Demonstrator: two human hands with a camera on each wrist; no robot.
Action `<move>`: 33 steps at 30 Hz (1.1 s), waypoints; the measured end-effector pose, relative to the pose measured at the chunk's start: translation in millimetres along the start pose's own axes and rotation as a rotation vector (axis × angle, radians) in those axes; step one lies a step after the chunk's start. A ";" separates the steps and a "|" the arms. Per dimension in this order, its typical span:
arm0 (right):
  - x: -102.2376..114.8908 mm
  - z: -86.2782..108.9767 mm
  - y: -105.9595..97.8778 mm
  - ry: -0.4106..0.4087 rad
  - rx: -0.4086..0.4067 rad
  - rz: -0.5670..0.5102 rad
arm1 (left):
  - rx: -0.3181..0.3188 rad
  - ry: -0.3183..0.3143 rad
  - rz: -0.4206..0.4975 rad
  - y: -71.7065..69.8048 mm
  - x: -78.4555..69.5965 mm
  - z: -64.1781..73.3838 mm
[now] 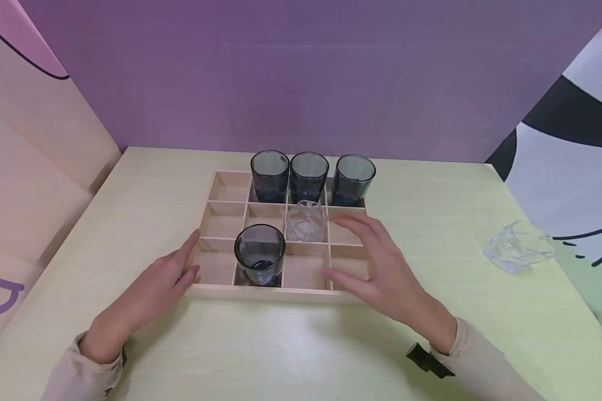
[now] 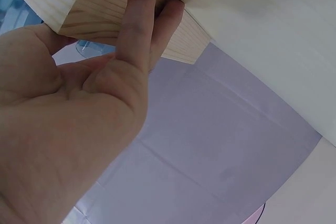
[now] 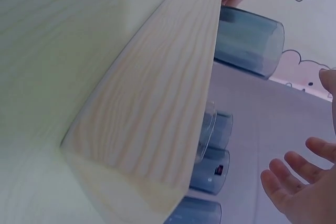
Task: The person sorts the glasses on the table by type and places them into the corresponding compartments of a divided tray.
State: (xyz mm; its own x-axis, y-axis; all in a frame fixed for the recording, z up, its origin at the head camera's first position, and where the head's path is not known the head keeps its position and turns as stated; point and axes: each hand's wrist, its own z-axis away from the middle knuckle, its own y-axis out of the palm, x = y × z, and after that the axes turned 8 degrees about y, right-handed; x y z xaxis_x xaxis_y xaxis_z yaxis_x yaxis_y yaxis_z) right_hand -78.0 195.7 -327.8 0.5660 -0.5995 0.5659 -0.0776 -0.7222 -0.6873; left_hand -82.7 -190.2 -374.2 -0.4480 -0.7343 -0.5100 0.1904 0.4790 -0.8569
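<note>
A wooden divided box (image 1: 276, 293) lies on the table. My left hand (image 1: 153, 287) rests against its left side, fingers touching the outer wall (image 2: 100, 9). Above the right-hand compartments hovers my right hand (image 1: 388, 273), its thumb and fingers spread and holding nothing. The clear wavy glass (image 1: 307, 223) nearest to it stands in the middle row, third compartment from the left. One smoky grey glass (image 1: 260, 256) is in the front row, second from the left. Along the back row stand three more grey glasses (image 1: 270, 178), the rightmost glass (image 1: 352, 181) leaning slightly.
Another clear wavy glass (image 1: 518, 246) is on the table near its right edge, apparently tilted or on its side. A purple wall (image 1: 306, 78) stands behind the table (image 1: 301, 340), with printed panels to the left and right.
</note>
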 end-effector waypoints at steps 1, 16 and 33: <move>-1.0 1.5 -2.0 0.002 -0.010 0.002 | 0.000 0.000 0.000 -0.1 -0.1 0.1; -34.6 15.6 -30.6 -0.033 -0.194 -0.037 | 0.002 0.006 -0.001 -1.0 -1.3 0.4; -78.7 31.3 -85.3 0.265 -0.418 -0.086 | -0.001 0.031 0.013 -0.7 0.6 1.9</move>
State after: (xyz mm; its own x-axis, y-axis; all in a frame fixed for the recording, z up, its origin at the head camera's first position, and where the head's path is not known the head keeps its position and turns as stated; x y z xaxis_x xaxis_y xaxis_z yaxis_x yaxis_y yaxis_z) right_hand -90.3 315.2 -327.9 0.3614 -0.5598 0.7457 -0.3924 -0.8168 -0.4230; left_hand -81.5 -191.9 -374.0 -0.4728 -0.7126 -0.5183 0.1954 0.4888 -0.8502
